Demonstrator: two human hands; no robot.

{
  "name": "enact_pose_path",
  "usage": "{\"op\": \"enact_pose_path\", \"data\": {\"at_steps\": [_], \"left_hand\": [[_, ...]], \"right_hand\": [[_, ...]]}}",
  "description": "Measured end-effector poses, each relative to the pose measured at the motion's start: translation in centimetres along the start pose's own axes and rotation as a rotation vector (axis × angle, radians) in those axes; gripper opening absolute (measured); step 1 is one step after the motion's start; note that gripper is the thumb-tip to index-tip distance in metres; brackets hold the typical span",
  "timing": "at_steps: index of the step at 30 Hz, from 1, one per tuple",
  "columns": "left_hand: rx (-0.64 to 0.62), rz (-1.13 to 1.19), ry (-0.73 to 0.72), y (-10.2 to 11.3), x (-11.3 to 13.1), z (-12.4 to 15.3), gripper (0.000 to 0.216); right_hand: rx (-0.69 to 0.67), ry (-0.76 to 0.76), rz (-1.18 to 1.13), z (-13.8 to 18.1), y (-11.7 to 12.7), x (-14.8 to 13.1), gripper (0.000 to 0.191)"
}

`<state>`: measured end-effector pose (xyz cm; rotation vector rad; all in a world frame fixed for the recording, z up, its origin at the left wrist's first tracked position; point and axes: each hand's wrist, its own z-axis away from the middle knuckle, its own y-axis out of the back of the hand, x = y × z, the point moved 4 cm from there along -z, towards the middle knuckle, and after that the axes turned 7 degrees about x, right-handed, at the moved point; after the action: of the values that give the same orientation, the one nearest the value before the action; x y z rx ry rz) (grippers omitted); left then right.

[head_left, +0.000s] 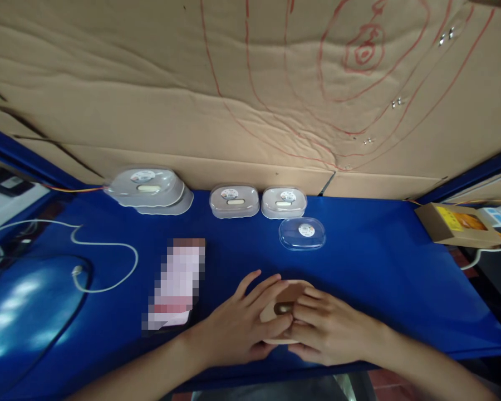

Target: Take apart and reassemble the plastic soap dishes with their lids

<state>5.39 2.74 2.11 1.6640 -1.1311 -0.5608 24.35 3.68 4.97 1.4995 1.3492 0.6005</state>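
Observation:
At the near edge of the blue table, both hands are on a beige oval case (pixel 297 289) with a dark brown oval piece (pixel 282 308) in its middle. My left hand (pixel 234 320) grips the case's left side, fingers fanned over the top and thumb at the near edge. Curled fingers of my right hand (pixel 328 324) press at the right end of the brown piece and cover that side of the case. Beyond the hands lies a clear oval lid (pixel 303 234) with a round sticker.
Two lidded pale oval cases (pixel 234 202) stand along the cardboard wall (pixel 150 122), with a stack of similar cases (pixel 146 188) farther left. A blurred-out phone-like object (pixel 177 284) lies left. White cable (pixel 136 259) loops nearby; a cardboard box (pixel 459 225) sits right.

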Motion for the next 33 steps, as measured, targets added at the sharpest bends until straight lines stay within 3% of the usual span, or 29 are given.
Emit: {"op": "enact_pose_path", "data": {"at_steps": [8, 14, 20, 24, 33], "left_hand": [[-0.058, 0.153, 0.132, -0.7, -0.4, -0.1, 0.048], [-0.032, 0.109, 0.254, -0.7, -1.4, -0.1, 0.072], [-0.027, 0.138, 0.417, -0.4, -1.8, -0.2, 0.078], [-0.037, 0.177, 0.424, -0.5, -1.8, -0.1, 0.085], [-0.048, 0.183, 0.446, -0.5, -1.6, 0.0, 0.083]], "right_hand": [[-0.117, 0.005, 0.155, 0.0, -0.2, -0.3, 0.016], [-0.014, 0.082, 0.256, -0.1, -0.5, 0.2, 0.019], [0.044, 0.021, 0.132, -0.1, 0.0, 0.9, 0.013], [0.066, -0.032, 0.002, -0.2, 0.9, 1.0, 0.010], [-0.038, 0.002, 0.099, -0.1, 0.8, 0.6, 0.010]]}}
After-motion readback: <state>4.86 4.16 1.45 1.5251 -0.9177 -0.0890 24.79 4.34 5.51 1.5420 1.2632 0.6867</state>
